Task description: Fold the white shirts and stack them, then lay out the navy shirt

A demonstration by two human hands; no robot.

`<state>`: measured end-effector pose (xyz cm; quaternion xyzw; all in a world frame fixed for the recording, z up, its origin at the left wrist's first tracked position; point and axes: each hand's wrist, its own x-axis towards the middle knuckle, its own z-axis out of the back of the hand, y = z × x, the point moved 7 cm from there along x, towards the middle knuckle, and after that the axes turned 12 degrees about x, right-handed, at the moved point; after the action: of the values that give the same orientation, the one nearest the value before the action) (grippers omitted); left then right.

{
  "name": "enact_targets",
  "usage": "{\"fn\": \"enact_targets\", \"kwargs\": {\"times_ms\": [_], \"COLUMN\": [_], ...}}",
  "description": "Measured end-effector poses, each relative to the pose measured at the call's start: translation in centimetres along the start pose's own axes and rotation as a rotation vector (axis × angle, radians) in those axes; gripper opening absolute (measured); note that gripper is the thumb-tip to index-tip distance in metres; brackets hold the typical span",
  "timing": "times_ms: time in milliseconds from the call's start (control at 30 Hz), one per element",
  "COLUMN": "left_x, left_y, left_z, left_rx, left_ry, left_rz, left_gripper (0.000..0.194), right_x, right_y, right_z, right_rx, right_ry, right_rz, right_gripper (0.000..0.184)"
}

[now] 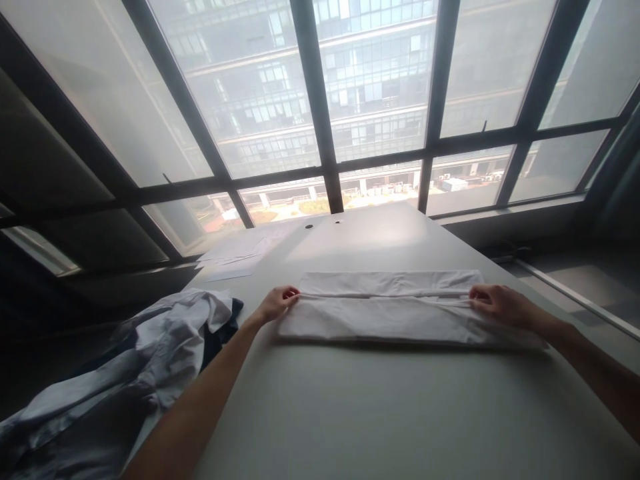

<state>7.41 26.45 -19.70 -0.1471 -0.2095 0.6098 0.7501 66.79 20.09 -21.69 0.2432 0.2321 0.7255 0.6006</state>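
A white cloth garment (380, 319), folded into a long flat strip, lies crosswise on the white table (360, 407). A fold line with a raised edge runs along its length, nearer the far side. At the strip's left end, my left hand (278, 303) pinches that edge between thumb and fingers. My right hand (503, 305) is closed on the same edge toward the right end, its fingertips partly tucked against the fabric. The right end of the strip passes beneath my right hand and forearm. What kind of garment it is cannot be made out.
A heap of white and dark blue clothes (170, 340) hangs over the table's left side. Paper sheets (235, 257) lie at the far left corner. Two round holes sit near the far edge, one a cable hole (309, 227). Large windows (375, 80) stand beyond.
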Motion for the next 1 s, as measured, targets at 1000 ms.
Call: {"fn": "enact_targets", "kwargs": {"times_ms": [1000], "left_x": [-4.3], "left_y": [-16.7], "left_z": [-9.2], "left_rx": [0.496], "left_ry": [0.018], "left_rz": [-0.495], "left_gripper": [0.049], "right_x": [-0.6], "right_y": [11.5], "right_z": [-7.2], "right_rx": [-0.087], "right_ry": [-0.237], "right_rz": [0.428], "right_gripper": [0.037]}}
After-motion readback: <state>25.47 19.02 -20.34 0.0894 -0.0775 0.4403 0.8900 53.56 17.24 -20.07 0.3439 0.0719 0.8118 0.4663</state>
